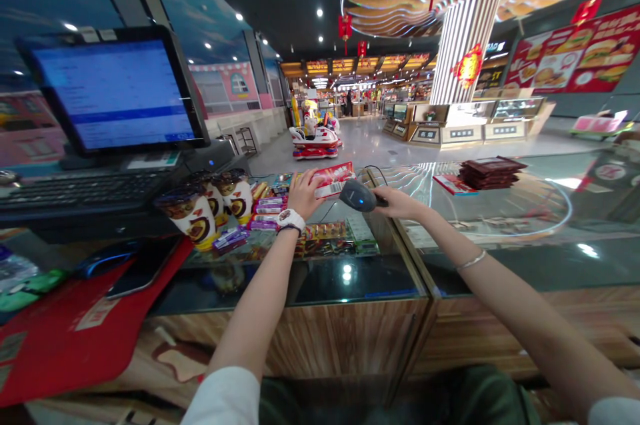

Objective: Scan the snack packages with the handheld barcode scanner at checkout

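Over the glass counter (350, 282), my left hand (303, 193) grips a red and white snack packet (334, 180), its fingers closed on the near end. A barcode printed on the packet's lower side faces me. My right hand (397, 203) is wrapped round the handle of a dark grey barcode scanner (357, 196). The scanner's head, with a small blue light, is right beside the packet's right end; whether they touch I cannot tell. Purple-wrapped bars (267, 206) lie left of my left hand, near several brown and white cups (235, 193).
A monitor (115, 92) and keyboard (85, 192) stand at the left. A phone (145, 265) lies on a red mat (100, 332). Dark red packets (490, 173) are stacked on the right counter. Beyond the counter is a red and white kiddie ride (315, 135).
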The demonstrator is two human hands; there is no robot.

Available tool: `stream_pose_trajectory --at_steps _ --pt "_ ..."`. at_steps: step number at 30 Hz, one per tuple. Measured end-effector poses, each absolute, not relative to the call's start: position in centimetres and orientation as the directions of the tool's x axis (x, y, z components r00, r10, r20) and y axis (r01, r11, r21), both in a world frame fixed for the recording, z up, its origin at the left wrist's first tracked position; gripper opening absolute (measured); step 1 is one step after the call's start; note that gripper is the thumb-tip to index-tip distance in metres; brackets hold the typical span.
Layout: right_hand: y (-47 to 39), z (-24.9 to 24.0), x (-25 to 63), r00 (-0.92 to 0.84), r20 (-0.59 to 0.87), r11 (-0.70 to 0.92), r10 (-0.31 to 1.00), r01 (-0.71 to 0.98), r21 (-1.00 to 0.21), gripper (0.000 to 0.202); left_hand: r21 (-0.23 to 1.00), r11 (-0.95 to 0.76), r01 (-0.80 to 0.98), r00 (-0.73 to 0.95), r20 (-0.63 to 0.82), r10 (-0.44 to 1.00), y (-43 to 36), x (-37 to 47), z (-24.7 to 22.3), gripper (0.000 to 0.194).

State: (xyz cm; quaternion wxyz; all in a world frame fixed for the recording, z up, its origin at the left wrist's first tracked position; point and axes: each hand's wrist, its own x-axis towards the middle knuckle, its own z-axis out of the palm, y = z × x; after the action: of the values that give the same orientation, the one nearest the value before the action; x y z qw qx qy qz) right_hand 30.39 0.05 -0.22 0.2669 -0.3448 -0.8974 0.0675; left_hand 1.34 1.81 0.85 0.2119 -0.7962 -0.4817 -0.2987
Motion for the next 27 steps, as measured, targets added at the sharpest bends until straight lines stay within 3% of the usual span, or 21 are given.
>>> stream_pose_trajectory --at_steps 5,11,21,27 --pt "-0.6 1.0 31.2 -0.539 0.476 0.714 0.695 0.598 -0.365 0.043 -0.048 -0.436 0.899 0.344 0.694 0.633 1.9 1.3 0.8 0.040" --pt "-1.5 2.1 31.7 -0.535 0.352 0.640 0.768 0.657 -0.397 0.052 -0.043 -0.425 0.904 0.329 0.703 0.630 2.2 1.1 0.5 0.041" --pt "-2.4 2.3 31.3 -0.499 0.401 0.606 0.768 0.769 -0.204 0.051 -0.040 -0.402 0.915 0.320 0.679 0.661 2.4 0.5 -0.1 0.041" --pt "-2.7 2.5 31.1 -0.478 0.389 0.572 0.787 0.802 -0.171 0.047 -0.011 -0.399 0.917 0.299 0.682 0.667 2.4 0.5 -0.1 0.042"
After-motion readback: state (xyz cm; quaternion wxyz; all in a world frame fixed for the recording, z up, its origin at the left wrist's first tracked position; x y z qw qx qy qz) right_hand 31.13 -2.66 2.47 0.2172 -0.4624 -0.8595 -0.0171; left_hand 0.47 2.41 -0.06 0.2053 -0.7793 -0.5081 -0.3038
